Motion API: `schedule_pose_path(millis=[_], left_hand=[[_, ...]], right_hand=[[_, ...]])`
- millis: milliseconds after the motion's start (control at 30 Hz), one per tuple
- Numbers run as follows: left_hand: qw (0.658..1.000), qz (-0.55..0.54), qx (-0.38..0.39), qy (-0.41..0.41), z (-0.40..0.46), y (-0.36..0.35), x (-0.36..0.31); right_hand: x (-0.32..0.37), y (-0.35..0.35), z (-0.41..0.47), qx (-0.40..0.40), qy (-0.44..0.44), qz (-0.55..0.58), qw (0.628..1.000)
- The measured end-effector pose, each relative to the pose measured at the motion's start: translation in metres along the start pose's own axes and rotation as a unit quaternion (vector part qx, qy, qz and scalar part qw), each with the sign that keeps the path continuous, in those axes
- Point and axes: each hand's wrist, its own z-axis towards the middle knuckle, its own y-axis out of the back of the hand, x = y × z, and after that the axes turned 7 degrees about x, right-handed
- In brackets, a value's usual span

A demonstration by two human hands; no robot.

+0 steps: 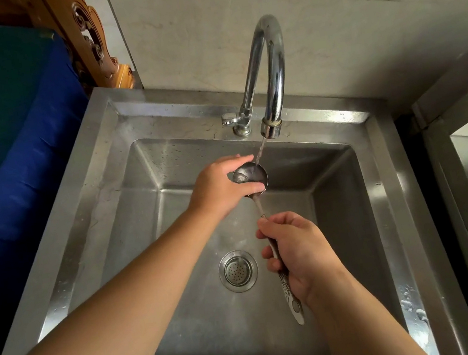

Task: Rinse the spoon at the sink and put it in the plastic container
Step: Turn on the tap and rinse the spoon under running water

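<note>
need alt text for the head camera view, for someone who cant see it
Two bare hands rinse a metal spoon under a thin stream from the faucet over a steel sink. The left hand cups the bowl; the right hand grips the handle.

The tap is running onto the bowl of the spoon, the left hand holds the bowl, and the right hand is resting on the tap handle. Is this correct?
Not quite. In the head view the right hand is not on the tap handle; it grips the handle of the spoon. The rest holds: water from the tap falls onto the bowl, which the left hand holds.
</note>
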Motion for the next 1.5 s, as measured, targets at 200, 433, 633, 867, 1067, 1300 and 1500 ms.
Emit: schedule_pose_path(millis=[200, 433, 633, 867, 1067, 1300, 1500], left_hand=[[0.997, 0.044, -0.050, -0.026, 0.004, -0.002, -0.006], [0.990, 0.095, -0.038, -0.099, -0.002, 0.004, -0.010], [0.995, 0.033, 0.001, -0.091, -0.011, 0.012, -0.002], [0.996, 0.018, -0.010, -0.086, -0.010, 0.009, 0.001], [0.995, 0.034, -0.060, -0.067, -0.005, -0.004, -0.005], [0.991, 0.021, -0.124, -0.038, 0.008, -0.008, -0.013], [0.993, 0.019, -0.096, -0.059, 0.005, -0.004, -0.008]], right_hand=[[-0.004, -0.003, -0.001, 0.006, -0.012, 0.021, 1.000], [0.002, -0.005, -0.004, 0.018, -0.012, 0.076, 0.997], [0.004, -0.003, -0.005, 0.013, -0.015, 0.079, 0.997], [0.002, -0.002, -0.007, 0.010, -0.010, 0.045, 0.999], [-0.006, -0.011, -0.012, 0.016, -0.005, 0.033, 0.999], [-0.007, -0.013, -0.013, -0.014, 0.014, 0.036, 0.999], [-0.006, -0.010, -0.012, -0.022, -0.001, 0.068, 0.997]])
